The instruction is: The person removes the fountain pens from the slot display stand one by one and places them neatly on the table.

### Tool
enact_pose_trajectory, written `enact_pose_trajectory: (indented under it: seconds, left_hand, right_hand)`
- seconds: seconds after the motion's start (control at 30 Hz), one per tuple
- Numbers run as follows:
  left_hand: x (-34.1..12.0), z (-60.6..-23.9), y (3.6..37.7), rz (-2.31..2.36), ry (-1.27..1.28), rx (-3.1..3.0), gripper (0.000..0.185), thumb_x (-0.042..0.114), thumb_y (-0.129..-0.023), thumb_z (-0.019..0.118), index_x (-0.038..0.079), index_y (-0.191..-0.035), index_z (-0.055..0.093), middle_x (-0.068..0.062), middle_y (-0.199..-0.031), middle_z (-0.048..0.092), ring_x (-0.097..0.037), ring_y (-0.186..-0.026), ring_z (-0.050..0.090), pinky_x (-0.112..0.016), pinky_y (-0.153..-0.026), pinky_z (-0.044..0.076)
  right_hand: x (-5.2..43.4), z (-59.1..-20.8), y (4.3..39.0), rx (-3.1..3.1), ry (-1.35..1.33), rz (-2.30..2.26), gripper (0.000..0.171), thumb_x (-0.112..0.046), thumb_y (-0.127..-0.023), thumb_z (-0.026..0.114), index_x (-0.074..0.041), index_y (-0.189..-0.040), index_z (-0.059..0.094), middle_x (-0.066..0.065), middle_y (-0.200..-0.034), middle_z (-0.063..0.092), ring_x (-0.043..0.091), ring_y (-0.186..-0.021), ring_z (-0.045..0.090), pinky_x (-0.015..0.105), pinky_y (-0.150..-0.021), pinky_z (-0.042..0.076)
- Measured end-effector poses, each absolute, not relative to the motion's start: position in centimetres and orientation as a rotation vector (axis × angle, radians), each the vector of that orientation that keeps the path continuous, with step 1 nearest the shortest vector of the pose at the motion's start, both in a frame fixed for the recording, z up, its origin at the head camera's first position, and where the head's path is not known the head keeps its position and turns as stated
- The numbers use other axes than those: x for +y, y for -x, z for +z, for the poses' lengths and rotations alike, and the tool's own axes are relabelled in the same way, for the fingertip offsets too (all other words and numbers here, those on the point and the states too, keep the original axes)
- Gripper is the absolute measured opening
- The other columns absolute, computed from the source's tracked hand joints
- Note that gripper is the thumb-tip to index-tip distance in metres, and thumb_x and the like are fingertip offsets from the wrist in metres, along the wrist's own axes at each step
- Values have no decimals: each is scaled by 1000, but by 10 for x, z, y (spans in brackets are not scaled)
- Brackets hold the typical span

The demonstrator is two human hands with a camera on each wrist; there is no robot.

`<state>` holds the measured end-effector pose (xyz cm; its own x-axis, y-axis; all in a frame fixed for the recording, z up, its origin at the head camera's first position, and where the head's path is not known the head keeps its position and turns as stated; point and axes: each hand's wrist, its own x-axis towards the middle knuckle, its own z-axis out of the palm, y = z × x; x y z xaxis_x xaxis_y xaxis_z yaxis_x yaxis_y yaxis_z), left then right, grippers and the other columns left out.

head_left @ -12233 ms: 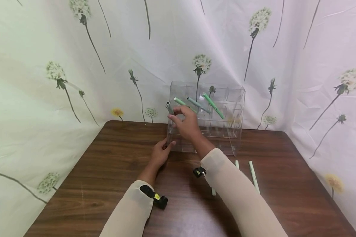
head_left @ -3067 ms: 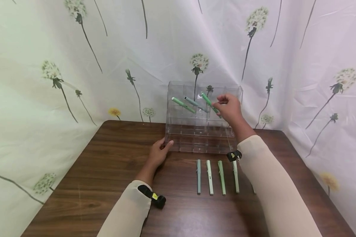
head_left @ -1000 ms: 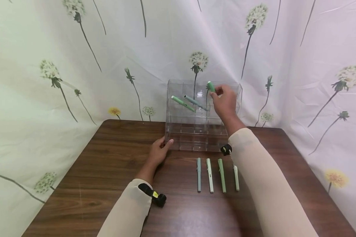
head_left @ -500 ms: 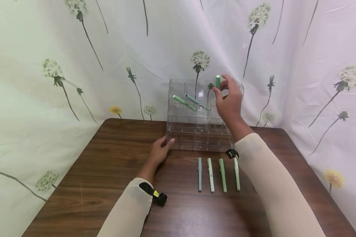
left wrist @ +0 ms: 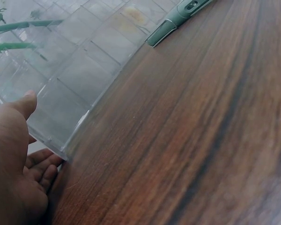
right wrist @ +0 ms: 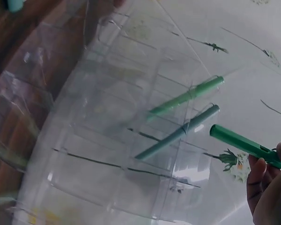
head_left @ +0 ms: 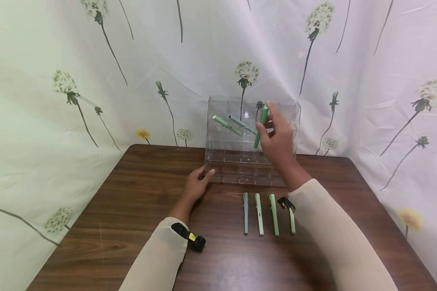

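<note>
My right hand (head_left: 278, 137) pinches a dark green pen (right wrist: 239, 141) between thumb and fingers, in front of the upper right part of a clear plastic organizer (head_left: 233, 173). The pen stands steeply in the head view, its lower end free below the thumb. At the organizer's lower left corner my left hand (head_left: 196, 184) grips the side, thumb on the front and fingers behind, as the left wrist view shows. Two pens lean in the organizer's upper compartments: a light green pen (head_left: 226, 125) and, right of it, a grey-blue pen (head_left: 241, 124).
Before the organizer a row of pens lies on the brown wooden table (head_left: 131, 242): a grey-blue pen (head_left: 245, 214), a white-green pen (head_left: 259, 214), a green pen (head_left: 274, 214) and a pale pen (head_left: 292, 221) partly under the right wrist camera. A flowered cloth (head_left: 160, 60) hangs behind.
My right hand has taken the dark green pen out of the organizer, raised it, then lowered and tilted it. A dark pen held earlier at the organizer's left has left it. Left hand stays put.
</note>
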<state>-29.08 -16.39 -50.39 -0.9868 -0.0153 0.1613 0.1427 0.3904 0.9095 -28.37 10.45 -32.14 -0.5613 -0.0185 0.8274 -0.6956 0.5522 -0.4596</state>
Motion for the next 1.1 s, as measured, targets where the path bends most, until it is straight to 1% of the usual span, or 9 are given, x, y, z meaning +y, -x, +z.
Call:
enact_pose_trajectory:
  seconds: [0.13, 0.23, 0.37, 0.47, 0.6, 0.77, 0.87, 0.93, 1.1]
  left_hand:
    - [-163, -503, 290, -1665, 103, -2506, 61, 47, -109, 67, 13, -159, 59, -21, -151, 65, -36, -146, 59, -54, -122, 48]
    - [-163, -502, 289, -1668, 98, -2513, 62, 47, -109, 67, 13, -160, 58, -21, -151, 64, -37, -146, 58, -55, -123, 47]
    - [-164, -503, 289, -1663, 102, -2514, 63, 48, -109, 67, 13, -160, 57, -21, -150, 64, -37, -145, 59, -55, -122, 48]
    - [-164, -505, 289, -1660, 105, -2511, 62, 47, -109, 67, 13, -160, 57, -21, -149, 65, -37, -144, 59, -55, -121, 48]
    - [-165, -506, 290, -1668, 113, -2505, 62, 47, -109, 67, 13, -160, 58, -21, -149, 65, -37, -144, 60, -55, -121, 49]
    - [-165, -504, 289, -1664, 122, -2506, 63, 49, -109, 66, 13, -160, 57, -21, -150, 65, -37, -143, 60, -56, -121, 49]
    - [-165, -504, 288, -1658, 125, -2512, 63, 49, -109, 66, 13, -160, 57, -21, -150, 65, -38, -144, 60, -56, -121, 48]
    - [-165, -503, 288, -1656, 124, -2512, 63, 49, -109, 66, 13, -160, 57, -21, -152, 64, -37, -145, 59, -56, -121, 48]
    - [-164, -502, 290, -1645, 120, -2512, 63, 49, -109, 67, 14, -160, 57, -21, -151, 65, -37, -145, 59, -56, -121, 48]
  right_hand:
    - [105, -332, 278, -1991, -587, 1058, 61, -7, -104, 74, -3, -161, 51, 23, -108, 71, 34, -94, 79, 39, -71, 64]
    - [106, -339, 275, -2002, -599, 1091, 63, -6, -103, 76, -4, -160, 53, 22, -107, 72, 33, -91, 80, 30, -71, 63]
    - [106, -349, 269, -2031, -607, 1166, 64, -7, -102, 77, -6, -161, 53, 22, -110, 71, 34, -90, 80, 15, -71, 56]
    - [106, -356, 265, -2055, -604, 1236, 65, -5, -101, 78, -6, -161, 52, 23, -111, 70, 38, -90, 80, 11, -70, 53]
    - [106, -364, 262, -2086, -607, 1374, 64, -1, -100, 78, -4, -159, 53, 25, -111, 69, 44, -92, 80, 12, -73, 57]
    - [105, -373, 256, -2193, -575, 1513, 64, -1, -101, 77, -6, -159, 52, 23, -119, 67, 45, -103, 80, 26, -78, 65]
    - [104, -380, 251, -2278, -542, 1520, 66, -4, -102, 77, -8, -161, 50, 23, -123, 68, 43, -105, 80, 30, -78, 65]
    - [103, -385, 249, -2324, -529, 1508, 67, -7, -101, 78, -9, -162, 49, 23, -123, 69, 42, -104, 80, 28, -79, 63]
    - [102, -397, 246, -2408, -538, 1559, 67, -11, -101, 80, -13, -162, 51, 20, -121, 67, 38, -105, 80, 32, -79, 63]
